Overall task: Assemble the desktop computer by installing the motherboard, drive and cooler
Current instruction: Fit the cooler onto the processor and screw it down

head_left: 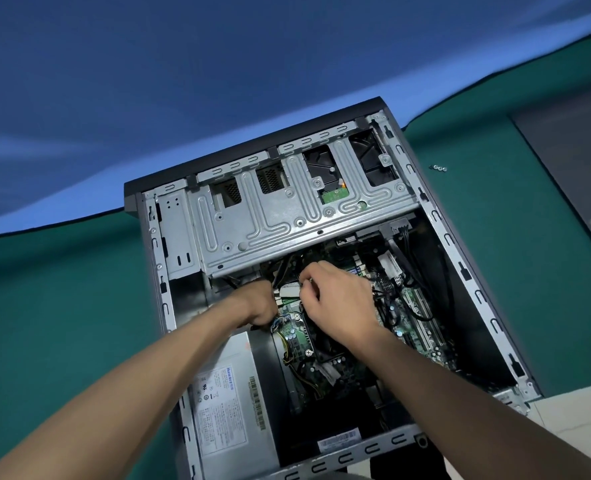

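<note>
Green felt-like matting [62, 289] covers the work surface, with a blue backdrop [183, 64] rising behind it and a darker grey mat [571, 161] at the far right. Three small silvery screws [439, 168] lie in a row on the green, well apart from the case.

From the head view, the open computer case [467, 271] lies on its side, its frame of dull stamped sheet steel with slotted edges. Across its far half runs the drive cage [287, 209], pressed metal with ribbed channels; through one cut-out a hard drive [325, 178] shows, black with a patch of green circuit board. Nearer, the green motherboard [422, 327] sits flat in the case floor, crowded with slots, capacitors and black cables [396, 282]. A grey boxy power supply [231, 403] with a printed label fills the near left corner.

Both hands meet just under the cage edge, over the board's far end. The left hand [259, 306] is curled into a loose fist with knuckles up; what its fingers close on is hidden. The right hand [339, 299] has fingers bent downward, thumb and forefinger pinching a small pale connector [292, 289] beside the board, though the grip is partly hidden.
</note>
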{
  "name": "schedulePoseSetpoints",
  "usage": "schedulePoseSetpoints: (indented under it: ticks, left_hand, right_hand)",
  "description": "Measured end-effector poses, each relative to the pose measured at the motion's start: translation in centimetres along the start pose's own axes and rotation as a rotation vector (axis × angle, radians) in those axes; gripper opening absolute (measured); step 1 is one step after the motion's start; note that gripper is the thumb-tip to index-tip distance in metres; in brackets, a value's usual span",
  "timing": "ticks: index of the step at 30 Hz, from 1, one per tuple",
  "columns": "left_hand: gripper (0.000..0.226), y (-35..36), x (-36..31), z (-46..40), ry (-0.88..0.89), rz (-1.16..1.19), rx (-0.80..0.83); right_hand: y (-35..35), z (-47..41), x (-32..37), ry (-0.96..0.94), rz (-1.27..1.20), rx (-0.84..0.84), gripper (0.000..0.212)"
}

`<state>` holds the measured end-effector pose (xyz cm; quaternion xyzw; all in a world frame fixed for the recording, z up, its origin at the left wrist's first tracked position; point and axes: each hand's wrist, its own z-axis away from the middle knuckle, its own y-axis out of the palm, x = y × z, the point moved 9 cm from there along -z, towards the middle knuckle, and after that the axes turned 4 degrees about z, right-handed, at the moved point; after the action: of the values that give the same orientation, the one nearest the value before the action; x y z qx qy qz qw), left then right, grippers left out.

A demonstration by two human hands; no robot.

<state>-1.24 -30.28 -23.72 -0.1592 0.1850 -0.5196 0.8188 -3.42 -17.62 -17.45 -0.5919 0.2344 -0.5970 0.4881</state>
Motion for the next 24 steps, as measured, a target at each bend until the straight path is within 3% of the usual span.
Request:
schedulePoseSetpoints:
  ticks: [7, 12, 17, 19, 22, 24]
  left_hand:
    - [0.025, -0.4, -1.2, 1.2, 0.081, 0.0, 0.006]
    - [0.017, -2.3, -3.1, 4.4, 0.195, -0.28, -0.25]
    - [0.014, -2.2, -7.5, 9.0, 0.485, -0.297, -0.413]
    - [0.029, -0.7, -9.0, 9.8, 0.545, -0.321, -0.417]
    - [0.07, 1.4, -9.6, 9.2, 0.474, -0.337, -0.394]
    - [0.081, 2.2, -9.7, 8.8, 0.419, -0.327, -0.409]
  right_hand:
    - [-2.4, 1.5, -0.1, -0.127, -0.014, 0.196, 0.024]
    - [-4.4, 3.0, -2.8, -0.046, 0.134, 0.263, 0.013]
    - [-4.9, 4.3, -5.0, 0.055, 0.253, 0.288, 0.009]
    - [-4.9, 4.7, -5.5, 0.065, 0.269, 0.303, 0.012]
    - [-5.5, 4.9, -5.8, 0.058, 0.254, 0.294, 0.016]
    - [-6.5, 4.8, -5.8, 0.041, 0.231, 0.258, 0.016]
